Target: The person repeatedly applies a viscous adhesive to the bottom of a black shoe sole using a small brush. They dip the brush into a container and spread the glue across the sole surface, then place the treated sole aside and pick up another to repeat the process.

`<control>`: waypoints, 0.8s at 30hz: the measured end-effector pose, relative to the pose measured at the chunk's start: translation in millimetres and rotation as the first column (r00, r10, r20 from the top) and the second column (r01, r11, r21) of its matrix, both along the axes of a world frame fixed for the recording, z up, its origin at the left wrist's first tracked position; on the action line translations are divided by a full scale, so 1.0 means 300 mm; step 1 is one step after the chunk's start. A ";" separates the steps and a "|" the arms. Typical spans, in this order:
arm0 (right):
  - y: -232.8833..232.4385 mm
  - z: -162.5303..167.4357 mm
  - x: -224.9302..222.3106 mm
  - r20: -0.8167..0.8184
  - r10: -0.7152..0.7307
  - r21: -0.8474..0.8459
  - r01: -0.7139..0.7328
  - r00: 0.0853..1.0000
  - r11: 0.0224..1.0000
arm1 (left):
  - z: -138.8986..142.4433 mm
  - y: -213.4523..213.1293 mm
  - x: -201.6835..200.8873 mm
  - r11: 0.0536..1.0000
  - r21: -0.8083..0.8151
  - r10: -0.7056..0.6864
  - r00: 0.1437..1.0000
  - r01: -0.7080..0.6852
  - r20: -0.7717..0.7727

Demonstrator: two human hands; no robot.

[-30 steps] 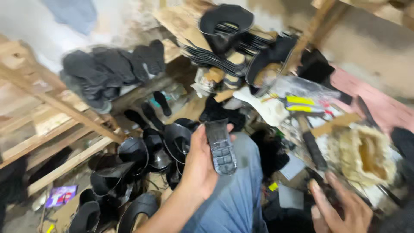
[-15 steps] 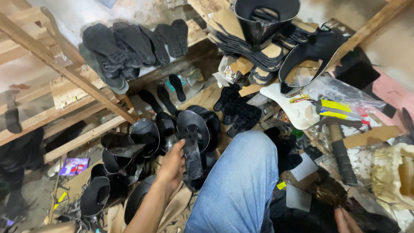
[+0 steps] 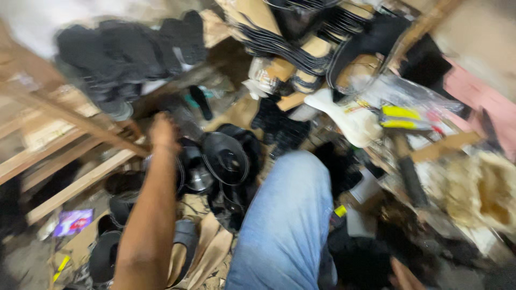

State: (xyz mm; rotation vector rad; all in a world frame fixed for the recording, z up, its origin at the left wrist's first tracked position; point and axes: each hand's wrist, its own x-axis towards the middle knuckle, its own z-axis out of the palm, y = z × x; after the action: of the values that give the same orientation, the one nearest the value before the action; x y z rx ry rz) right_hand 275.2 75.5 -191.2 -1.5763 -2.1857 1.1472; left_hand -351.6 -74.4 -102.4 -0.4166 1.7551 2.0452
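My left hand (image 3: pixel 164 133) is stretched out over a heap of black shoe soles and rounded black shoe parts (image 3: pixel 226 158) on the floor, beside a slanted wooden rail (image 3: pixel 70 129). The hand is blurred, and I cannot tell whether its fingers hold anything. My knee in blue jeans (image 3: pixel 290 215) fills the lower middle. Only a sliver of my right hand (image 3: pixel 404 276) shows at the bottom edge, low beside dark clutter, with its fingers hidden.
Black shoe uppers (image 3: pixel 129 48) lie on a shelf at the upper left. Stacked tan and black soles (image 3: pixel 301 43) sit at the top centre. A white cut piece (image 3: pixel 349 115), yellow-handled tools (image 3: pixel 400 115) and a pink cloth (image 3: pixel 478 96) crowd the right.
My left hand held up a long black sole, lowered it onto the heap, and now reaches further left and away without it showing. The view has swung and blurred.
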 end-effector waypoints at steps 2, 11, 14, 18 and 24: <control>-0.033 0.071 -0.004 0.048 0.072 0.067 -0.075 0.996 0.995 | 0.003 -0.011 -0.014 0.995 0.019 0.097 0.989 -0.096 -0.108; 0.038 0.653 -0.009 0.206 -0.218 0.910 -0.104 0.954 0.402 | -0.092 -0.003 0.295 0.955 0.033 -0.287 0.945 0.295 -0.155; 0.207 0.678 0.048 0.145 -0.358 0.891 0.036 0.922 0.452 | -0.083 -0.006 0.338 0.927 0.037 -0.365 0.920 0.374 -0.143; 0.378 0.661 0.161 -0.006 -0.387 0.724 0.270 0.922 0.634 | -0.040 -0.018 0.367 0.895 0.053 -0.428 0.885 0.444 -0.183; 0.358 0.666 0.289 -0.190 -0.389 0.896 0.321 0.901 0.307 | 0.080 0.028 0.553 0.814 -0.013 -0.553 0.767 0.581 -0.324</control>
State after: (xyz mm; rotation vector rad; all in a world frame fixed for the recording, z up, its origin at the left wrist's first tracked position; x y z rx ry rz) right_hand 362.0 182.9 8.7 -1.3642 -1.7323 -0.3241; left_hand -185.9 -66.2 -78.3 0.4604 1.6721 1.7817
